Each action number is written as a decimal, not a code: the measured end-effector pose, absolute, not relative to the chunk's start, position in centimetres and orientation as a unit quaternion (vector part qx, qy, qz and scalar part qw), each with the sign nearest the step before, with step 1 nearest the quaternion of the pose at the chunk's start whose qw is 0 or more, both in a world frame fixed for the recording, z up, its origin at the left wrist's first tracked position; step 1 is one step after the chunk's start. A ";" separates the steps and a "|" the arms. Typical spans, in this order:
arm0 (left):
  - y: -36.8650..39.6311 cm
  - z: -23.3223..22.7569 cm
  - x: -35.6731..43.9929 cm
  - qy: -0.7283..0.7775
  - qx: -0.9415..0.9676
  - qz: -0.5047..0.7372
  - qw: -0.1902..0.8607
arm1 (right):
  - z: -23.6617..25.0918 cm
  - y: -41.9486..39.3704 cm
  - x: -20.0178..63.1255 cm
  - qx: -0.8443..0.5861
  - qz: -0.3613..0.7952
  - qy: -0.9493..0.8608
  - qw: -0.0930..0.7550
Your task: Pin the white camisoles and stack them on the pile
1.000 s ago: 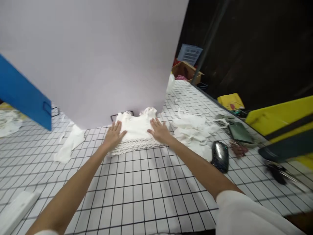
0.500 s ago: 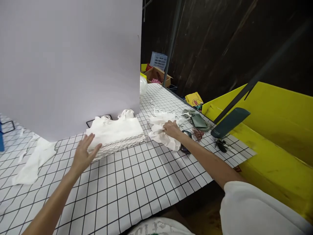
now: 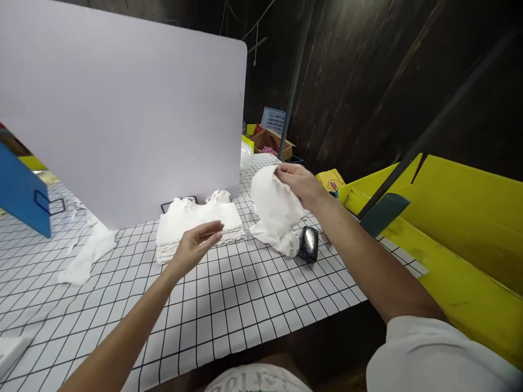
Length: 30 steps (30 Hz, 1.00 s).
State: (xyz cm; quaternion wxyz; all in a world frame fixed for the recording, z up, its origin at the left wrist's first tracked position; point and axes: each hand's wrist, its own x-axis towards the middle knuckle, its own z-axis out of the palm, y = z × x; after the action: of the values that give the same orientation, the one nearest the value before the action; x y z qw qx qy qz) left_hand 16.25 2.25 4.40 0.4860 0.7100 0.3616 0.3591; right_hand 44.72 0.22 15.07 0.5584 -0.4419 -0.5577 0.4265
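Observation:
My right hand (image 3: 301, 184) pinches the upper edge of a white cloth piece (image 3: 274, 198), which hangs down over more crumpled white cloth (image 3: 281, 242) on the table. My left hand (image 3: 198, 245) is apart from it, fingers stretched out and holding nothing, in front of a neat stack of white cloth pieces (image 3: 196, 215). That stack has thin straps bunched along its back edge. Whether the left fingers touch the stack, I cannot tell. A dark glossy rounded object (image 3: 309, 245) lies just right of the crumpled cloth.
A tall white board (image 3: 143, 109) stands behind the stack on the grid-patterned tablecloth (image 3: 237, 321). Loose white cloth (image 3: 90, 253) and a blue panel (image 3: 24, 188) are at left. At right, my forearm partly hides a dark green cylinder (image 3: 386, 213) beside yellow bins (image 3: 469, 218).
My right hand has lifted a white cloth piece up from the crumpled pile. The left hand has moved right, from the stack's left corner to its front. The view has shifted too.

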 end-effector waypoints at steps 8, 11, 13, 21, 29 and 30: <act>-2.9 7.7 18.2 0.298 0.627 0.327 0.641 | 14.6 -2.2 40.0 -0.442 0.533 -0.585 0.422; -3.2 5.5 16.0 0.358 0.558 0.276 0.696 | 12.1 -1.8 41.2 -0.469 0.530 -0.587 0.392; -2.9 3.1 14.6 0.424 0.544 0.253 0.678 | 9.2 -1.3 41.8 -0.523 0.466 -0.617 0.359; -5.8 -5.0 10.8 0.500 0.729 0.316 0.346 | -0.9 -2.8 40.7 -0.557 0.222 -0.754 0.269; -7.6 -7.8 10.3 0.474 0.815 0.272 0.195 | -4.3 -4.0 34.9 -0.511 0.157 -0.833 0.141; -7.5 -7.8 10.2 0.475 0.807 0.281 0.210 | -4.5 -3.7 34.7 -0.528 0.187 -0.814 0.155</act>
State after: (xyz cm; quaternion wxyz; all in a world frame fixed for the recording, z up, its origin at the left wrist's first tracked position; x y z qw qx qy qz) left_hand 10.24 -7.53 -7.76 0.2102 0.8070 0.4753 0.2807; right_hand 34.72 -3.72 -4.46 0.1547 -0.5280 -0.8139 0.1866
